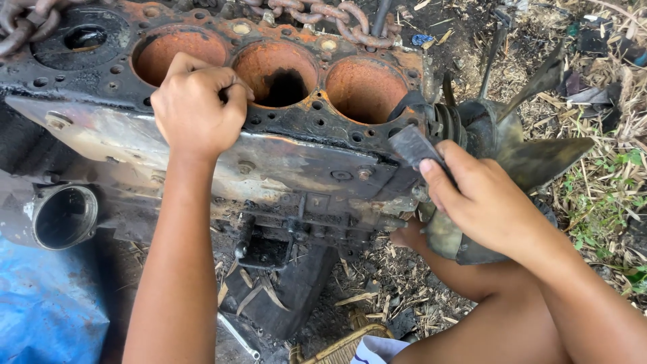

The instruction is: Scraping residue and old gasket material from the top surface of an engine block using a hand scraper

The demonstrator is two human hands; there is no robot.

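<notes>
Both hands are at work on a rusty engine block (283,155). The left hand (195,108) is balled into a tight fist on the block's top deck, its knuckles pressed at the edge between two of the bores; whether anything is gripped inside the fist cannot be told. The right hand (482,202) is curled around a dark rubber belt (416,145), with the thumb lying along the flat strap and the fingers wrapped below it.

The engine block is blackened with soot and grease, its deck pitted and dotted with small bolt holes. Three open cylinder bores (278,73) show orange rust on their walls; a fourth round opening (84,37), dark rather than rusty, sits beyond the left hand toward the far corner. The side face under the left hand is scorched, mottled metal with a few bolt heads.

One grooved pulley (448,125) sits just beyond the right hand's fingertips, and the belt runs up to it. One metal fan (532,152) with several dull, bent blades spreads out past the right hand. One rusty chain (330,17) lies along the block's far edge, beyond both hands. One round pipe opening (66,217) juts out below and outward of the left forearm, above a blue tarp (47,307). Dry straw and dirt (606,195) cover the ground beside the right hand.
</notes>
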